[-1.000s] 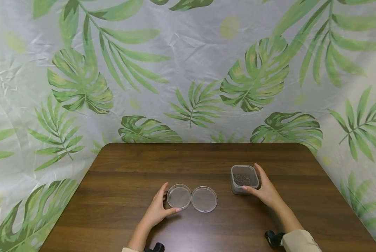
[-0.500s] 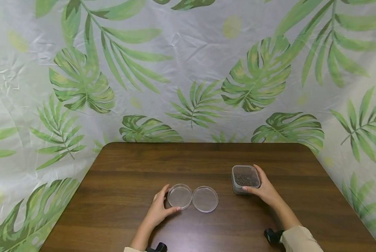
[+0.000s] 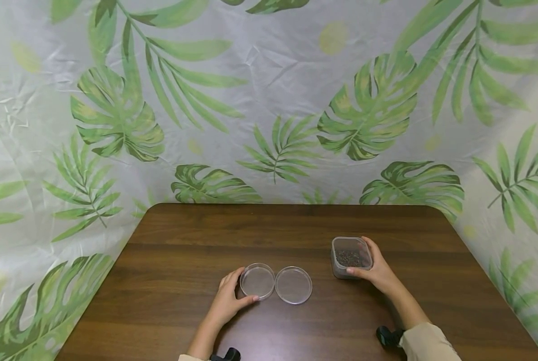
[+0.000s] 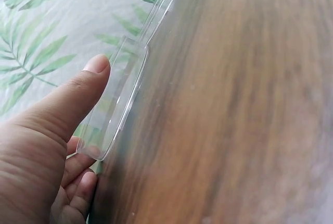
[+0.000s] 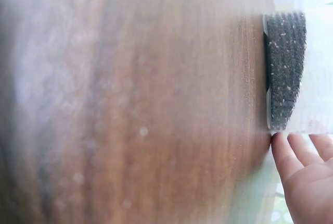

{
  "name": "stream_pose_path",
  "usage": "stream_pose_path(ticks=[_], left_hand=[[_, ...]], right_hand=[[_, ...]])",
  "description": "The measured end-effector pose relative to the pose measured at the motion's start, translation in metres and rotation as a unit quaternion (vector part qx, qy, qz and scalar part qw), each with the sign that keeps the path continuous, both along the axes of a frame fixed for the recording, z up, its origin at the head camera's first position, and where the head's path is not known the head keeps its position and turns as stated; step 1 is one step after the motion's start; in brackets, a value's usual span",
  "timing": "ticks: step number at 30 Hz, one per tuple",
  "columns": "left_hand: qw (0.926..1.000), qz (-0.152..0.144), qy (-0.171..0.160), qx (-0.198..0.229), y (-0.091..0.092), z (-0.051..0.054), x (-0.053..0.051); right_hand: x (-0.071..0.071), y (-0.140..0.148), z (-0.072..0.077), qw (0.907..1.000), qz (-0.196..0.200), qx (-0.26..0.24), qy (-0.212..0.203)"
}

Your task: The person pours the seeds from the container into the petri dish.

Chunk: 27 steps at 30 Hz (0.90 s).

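Head view: since a second ago, the left grip [image 3: 224,301] has drawn its fingers in and seems, though contact is hard to judge, to pinch the left clear dish [image 3: 256,283] between fingers and thumb; the right grip [image 3: 380,275] still clasps the right side of the tub [image 3: 341,271] on the counter [image 3: 250,230].

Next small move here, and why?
Probably: right hand lifts the tub slightly and moves it toward the left dish. That hand already grips the tub, which holds dark grains and has an open top. The left hand has thumb and fingers around the left dish, seemingly steadying it, and no grains show in it.
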<state>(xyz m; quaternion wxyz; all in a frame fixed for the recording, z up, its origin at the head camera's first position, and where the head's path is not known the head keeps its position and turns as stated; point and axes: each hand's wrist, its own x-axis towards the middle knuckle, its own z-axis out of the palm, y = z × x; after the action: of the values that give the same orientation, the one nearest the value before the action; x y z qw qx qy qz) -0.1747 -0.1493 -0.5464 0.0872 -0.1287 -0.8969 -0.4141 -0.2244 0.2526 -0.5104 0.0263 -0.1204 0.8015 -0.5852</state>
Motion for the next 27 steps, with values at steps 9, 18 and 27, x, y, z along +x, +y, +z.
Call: stream_pose_path(ticks=[9, 18, 27], left_hand=[[1.0000, 0.003, 0.007, 0.001, 0.001, -0.003, 0.000], [0.9999, 0.006, 0.009, 0.004, 0.001, -0.003, -0.001], [1.0000, 0.006, 0.006, -0.001, 0.001, -0.003, -0.001]], right_hand=[[0.000, 0.003, -0.005, 0.9994, -0.035, -0.004, 0.006], [-0.002, -0.001, 0.004, 0.9976, -0.055, -0.024, 0.035], [-0.003, -0.010, 0.010, 0.9951, -0.084, -0.013, 0.052]])
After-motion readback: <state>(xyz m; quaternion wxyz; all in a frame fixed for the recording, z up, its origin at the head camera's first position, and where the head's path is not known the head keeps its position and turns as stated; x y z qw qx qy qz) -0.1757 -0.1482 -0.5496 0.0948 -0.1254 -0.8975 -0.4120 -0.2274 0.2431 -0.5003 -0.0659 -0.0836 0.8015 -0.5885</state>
